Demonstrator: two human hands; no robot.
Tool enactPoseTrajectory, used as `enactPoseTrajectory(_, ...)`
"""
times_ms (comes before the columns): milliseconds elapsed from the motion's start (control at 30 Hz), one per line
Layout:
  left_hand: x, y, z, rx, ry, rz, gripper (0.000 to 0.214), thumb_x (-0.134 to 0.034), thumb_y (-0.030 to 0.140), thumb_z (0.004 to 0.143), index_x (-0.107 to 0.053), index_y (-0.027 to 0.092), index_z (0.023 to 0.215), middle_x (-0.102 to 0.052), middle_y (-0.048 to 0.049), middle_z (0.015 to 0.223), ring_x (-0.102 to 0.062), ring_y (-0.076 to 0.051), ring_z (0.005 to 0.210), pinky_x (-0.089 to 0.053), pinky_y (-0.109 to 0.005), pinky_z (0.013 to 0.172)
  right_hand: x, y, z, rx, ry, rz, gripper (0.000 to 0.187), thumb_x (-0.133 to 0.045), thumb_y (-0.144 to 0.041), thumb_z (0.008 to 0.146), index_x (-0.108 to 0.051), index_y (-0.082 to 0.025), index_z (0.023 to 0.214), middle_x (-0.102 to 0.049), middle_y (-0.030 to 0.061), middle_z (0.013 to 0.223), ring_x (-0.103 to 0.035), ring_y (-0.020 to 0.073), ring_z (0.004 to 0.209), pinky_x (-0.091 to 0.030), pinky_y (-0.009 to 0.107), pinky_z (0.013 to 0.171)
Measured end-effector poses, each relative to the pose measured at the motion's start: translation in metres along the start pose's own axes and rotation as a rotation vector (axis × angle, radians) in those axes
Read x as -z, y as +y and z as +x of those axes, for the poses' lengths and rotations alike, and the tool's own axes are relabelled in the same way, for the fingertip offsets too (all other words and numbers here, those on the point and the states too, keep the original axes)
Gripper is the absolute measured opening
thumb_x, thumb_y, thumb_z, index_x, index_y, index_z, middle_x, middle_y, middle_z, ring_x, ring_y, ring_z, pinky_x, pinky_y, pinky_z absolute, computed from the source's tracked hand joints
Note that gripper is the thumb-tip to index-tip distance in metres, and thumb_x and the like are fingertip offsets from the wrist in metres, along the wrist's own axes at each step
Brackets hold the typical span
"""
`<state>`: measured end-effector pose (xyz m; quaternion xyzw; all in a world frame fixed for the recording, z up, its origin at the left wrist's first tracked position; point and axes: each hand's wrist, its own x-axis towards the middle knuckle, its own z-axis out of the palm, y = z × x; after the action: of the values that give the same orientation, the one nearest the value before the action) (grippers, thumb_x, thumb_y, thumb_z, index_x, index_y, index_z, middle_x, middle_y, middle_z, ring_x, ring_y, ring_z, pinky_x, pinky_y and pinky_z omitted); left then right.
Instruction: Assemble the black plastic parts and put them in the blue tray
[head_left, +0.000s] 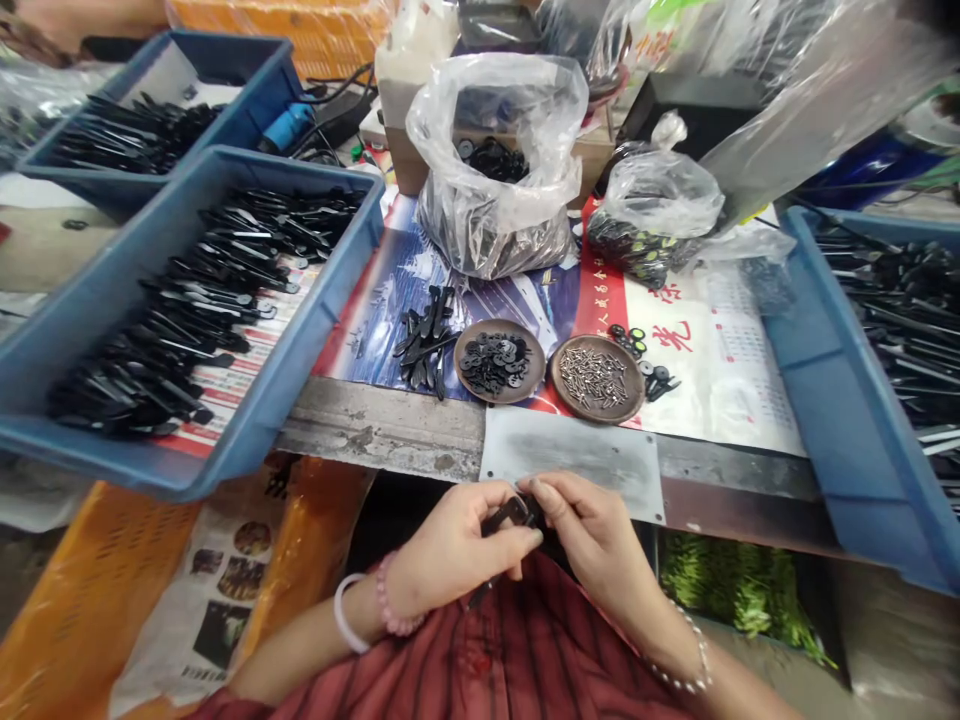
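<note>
My left hand (469, 540) is closed around a small black tool-like part (514, 513) with a dark blade-like end pointing down below the palm. Thumb and forefinger of my right hand (589, 520) are pinched together at the far end of that part; what sits between those fingertips is hidden. Just beyond both hands lies a grey metal plate (574, 450) at the bench edge. Behind it are a round dish of black flat pieces (499, 362) and another dish of small metal pins (596, 380). Left of the dishes rests a pile of black parts (427, 340).
Blue trays of black parts stand at left (300, 340) and right (847, 400). An open plastic bag (495, 220) and a tied bag (652, 210) sit behind the dishes. Below the bench are an orange crate (97, 590) and green pieces (735, 580). Another person's hand (67, 20) shows top left.
</note>
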<state>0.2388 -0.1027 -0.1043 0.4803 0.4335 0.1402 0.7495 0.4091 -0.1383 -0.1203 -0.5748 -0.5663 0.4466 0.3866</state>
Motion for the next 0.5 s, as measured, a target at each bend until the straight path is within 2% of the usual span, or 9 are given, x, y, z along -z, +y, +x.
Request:
enactPoseTrajectory(100,0.001,-0.001,-0.001,-0.004,-0.009,0.023,0.017,-0.064,0.027,0.082,-0.054,0.018,0.073,-0.057,0.0031,0.055,-0.051,-0.011,0.052,-0.038,-0.023,0.055,-0.001,-0.001,-0.002,0.07,0.003,-0.082,0.028,-0.051,-0.028,0.101,-0.067,-0.017,0.081,-0.065,0.003,0.073,-0.062,0.0151,0.069,-0.045,0.023,0.065)
enactPoseTrajectory(233,0.005,-0.005,-0.002,-0.047,-0.056,-0.01,0.021,-0.064,0.033,0.087,-0.055,0.017,0.076,-0.057,0.0027,0.059,-0.051,-0.011,0.056,-0.04,-0.023,0.058,0.001,-0.003,0.0,-0.004,-0.051,-0.025,0.034,-0.05,-0.032,0.101,-0.063,-0.017,0.073,-0.055,-0.0012,0.059,-0.051,0.012,0.054,-0.04,0.021,0.054)
enactPoseTrajectory(367,0.009,-0.007,-0.004,-0.144,-0.085,-0.022,0.032,-0.049,0.047,0.098,-0.055,0.017,0.089,-0.059,0.0011,0.066,-0.054,-0.012,0.061,-0.043,-0.023,0.061,0.002,-0.005,0.001,-0.062,-0.011,0.034,0.036,-0.052,-0.038,0.1,-0.062,-0.017,0.071,-0.047,-0.0034,0.054,-0.044,0.0111,0.048,-0.036,0.022,0.048)
enactPoseTrajectory(433,0.011,-0.006,-0.005,-0.125,-0.079,-0.012,0.036,-0.044,0.051,0.1,-0.053,0.018,0.089,-0.06,0.0006,0.067,-0.055,-0.012,0.06,-0.045,-0.023,0.06,0.001,-0.005,0.0,-0.063,0.017,0.045,0.036,-0.054,-0.039,0.099,-0.063,-0.017,0.072,-0.048,-0.0028,0.055,-0.045,0.0113,0.049,-0.036,0.022,0.048)
enactPoseTrajectory(500,0.012,-0.005,-0.005,-0.069,-0.084,-0.036,0.039,-0.047,0.056,0.097,-0.052,0.018,0.087,-0.062,-0.0007,0.068,-0.058,-0.012,0.058,-0.048,-0.023,0.057,0.0,-0.006,0.0,-0.062,0.028,0.045,0.033,-0.056,-0.038,0.098,-0.066,-0.017,0.074,-0.05,-0.0021,0.055,-0.045,0.0114,0.049,-0.036,0.022,0.048)
